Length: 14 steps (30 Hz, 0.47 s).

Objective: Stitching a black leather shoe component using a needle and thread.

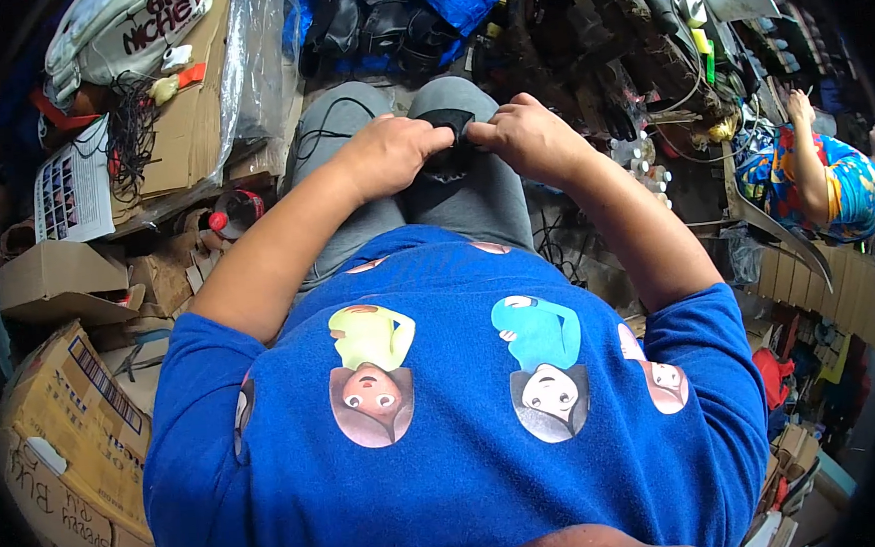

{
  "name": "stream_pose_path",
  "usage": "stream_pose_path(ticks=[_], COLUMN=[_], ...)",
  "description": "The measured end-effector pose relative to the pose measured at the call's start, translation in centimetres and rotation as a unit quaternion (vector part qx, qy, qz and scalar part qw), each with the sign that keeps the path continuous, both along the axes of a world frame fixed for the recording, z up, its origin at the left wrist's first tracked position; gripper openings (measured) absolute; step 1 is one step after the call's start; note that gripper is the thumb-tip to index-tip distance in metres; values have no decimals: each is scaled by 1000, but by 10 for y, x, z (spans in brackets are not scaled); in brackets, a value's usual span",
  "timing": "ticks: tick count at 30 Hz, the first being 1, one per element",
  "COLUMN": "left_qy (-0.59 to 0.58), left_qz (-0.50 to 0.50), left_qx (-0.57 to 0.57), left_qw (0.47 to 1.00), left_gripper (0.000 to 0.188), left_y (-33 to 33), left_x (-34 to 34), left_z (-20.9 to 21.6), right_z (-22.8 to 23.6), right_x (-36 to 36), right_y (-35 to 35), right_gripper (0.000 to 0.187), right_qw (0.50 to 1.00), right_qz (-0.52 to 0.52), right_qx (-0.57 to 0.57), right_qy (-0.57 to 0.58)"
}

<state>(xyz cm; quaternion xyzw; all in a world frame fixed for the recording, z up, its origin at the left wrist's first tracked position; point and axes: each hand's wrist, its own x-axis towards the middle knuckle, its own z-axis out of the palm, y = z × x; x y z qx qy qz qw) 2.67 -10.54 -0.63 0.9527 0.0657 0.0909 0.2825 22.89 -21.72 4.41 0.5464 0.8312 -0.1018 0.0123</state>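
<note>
A small black piece (455, 122), which looks like leather or cloth, lies over my right knee; its exact kind I cannot make out. My left hand (393, 154) pinches its left side between thumb and fingers. From the other side my right hand (528, 140) has thumb and forefinger closed on its edge. The two thumbs point at each other, a short gap apart. A thin black cord (327, 134) runs across my left knee beside the left hand. Part of the black piece is hidden by my fingers.
Flattened cardboard (184, 139) and clear plastic sheeting lie at the left, near a red-capped bottle (240, 213) and boxes (62, 281). A blue bag (452, 17) with black items is ahead. At right are small bottles (641, 166), a curved blade (791, 237) and another person (813, 185).
</note>
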Motion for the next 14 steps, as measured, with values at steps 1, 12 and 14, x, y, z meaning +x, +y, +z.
stream_pose_path(ticks=[1, 12, 14], left_qy=[-3, -221, -290], left_qz=[-2, 149, 46], left_qx=[53, -408, -484], left_qw=[999, 873, 824], left_gripper=[19, 10, 12], left_y=[0, 18, 9], left_x=[-9, -57, -40], left_z=[4, 89, 95], right_z=[3, 13, 15], right_x=[7, 25, -3], right_y=[-3, 6, 26], right_gripper=[7, 22, 26], right_qw=[1000, 610, 537], right_qz=[-14, -326, -232], right_qx=[-8, -31, -104], right_qy=[1, 722, 805])
